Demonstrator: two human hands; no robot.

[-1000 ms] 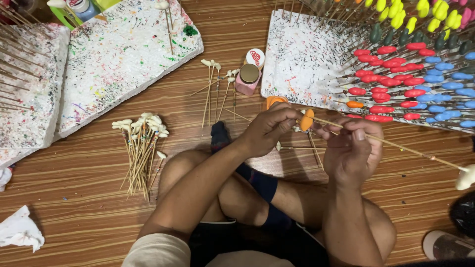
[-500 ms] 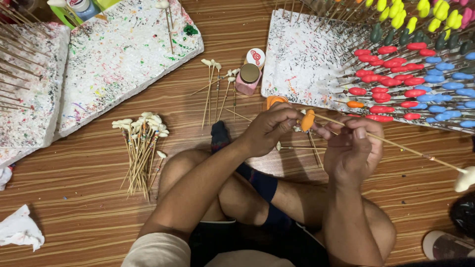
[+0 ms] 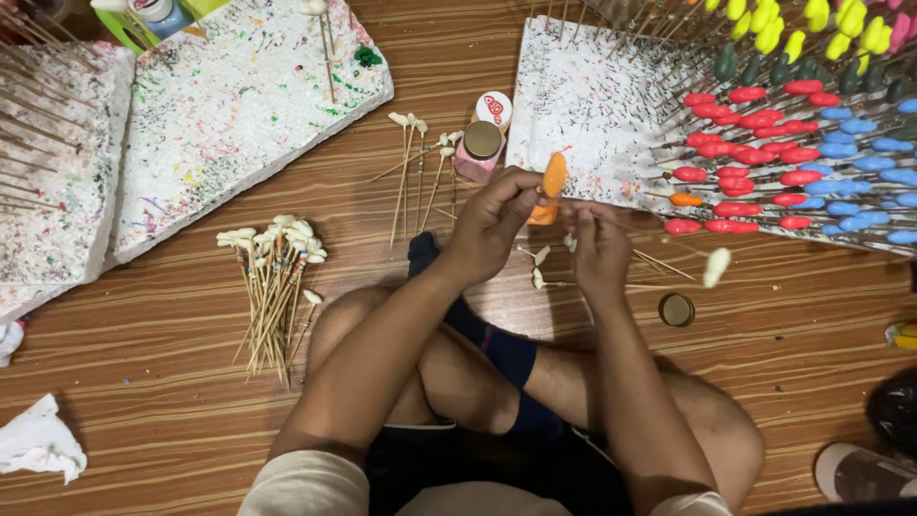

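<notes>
While the person sits cross-legged on the floor (image 3: 172, 382), the left hand (image 3: 492, 225) pinches an orange bead (image 3: 553, 176) at frame centre. The right hand (image 3: 600, 244) grips its stick, steadying it. Painted beads (image 3: 764, 162) dry upper right.

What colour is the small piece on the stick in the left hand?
Orange piece, held by the left hand; head view.

We see an orange bead (image 3: 554, 175), white foam boards (image 3: 239, 96) speckled with paint (many colours), red (image 3: 735, 182), blue (image 3: 860, 153) and yellow beads (image 3: 764, 14) at two o'clock, brown striped floor (image 3: 143, 401).
</notes>
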